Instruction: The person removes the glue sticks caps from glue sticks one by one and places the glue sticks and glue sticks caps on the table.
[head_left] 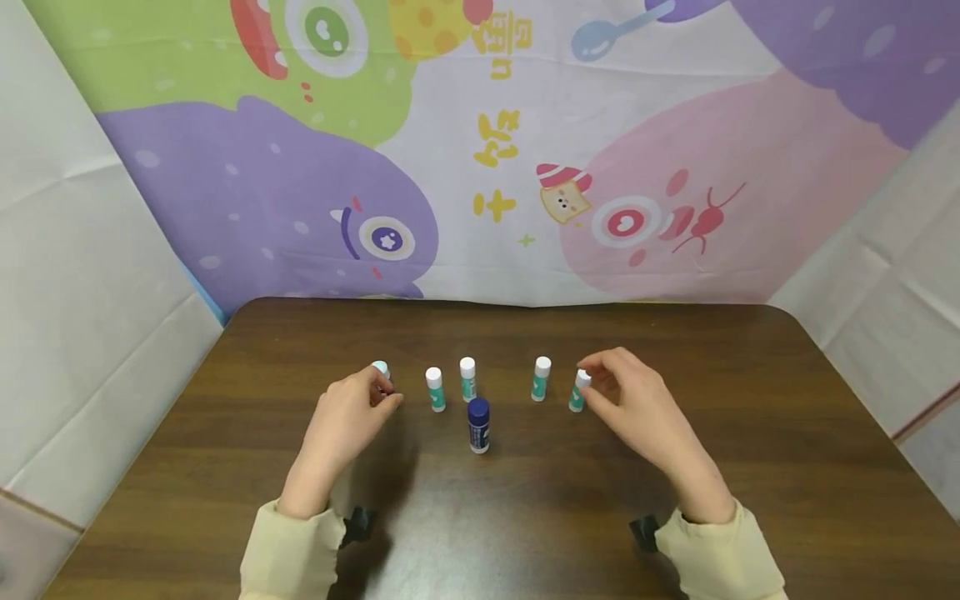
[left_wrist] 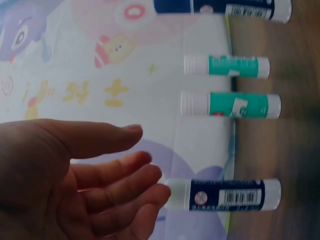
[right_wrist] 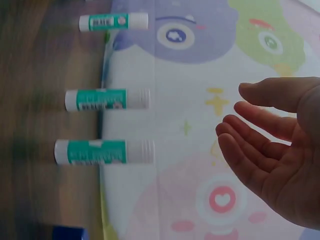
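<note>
My left hand point(head_left: 347, 419) is beside the leftmost glue stick, whose pale cap point(head_left: 381, 367) shows past the fingers. In the left wrist view this stick point(left_wrist: 227, 195) has a navy label, and my fingertips overlap its cap end; whether they touch cannot be told. The thumb stands apart from the loosely bent fingers. My right hand point(head_left: 637, 407) hovers by the rightmost green-labelled glue stick point(head_left: 578, 393), with nothing held. In the right wrist view, its fingers point(right_wrist: 250, 155) are loosely bent, clear of the sticks. A navy-capped glue stick point(head_left: 478, 427) stands upright between the hands.
Three more green-labelled glue sticks with white caps stand upright: one at left point(head_left: 435, 390), one near the middle point(head_left: 468, 380) and one at right point(head_left: 541, 380). All are on a dark wooden table point(head_left: 525, 525). A cartoon-printed cloth point(head_left: 495, 267) hangs behind. A blue piece point(right_wrist: 70, 233) shows at the right wrist view's lower edge.
</note>
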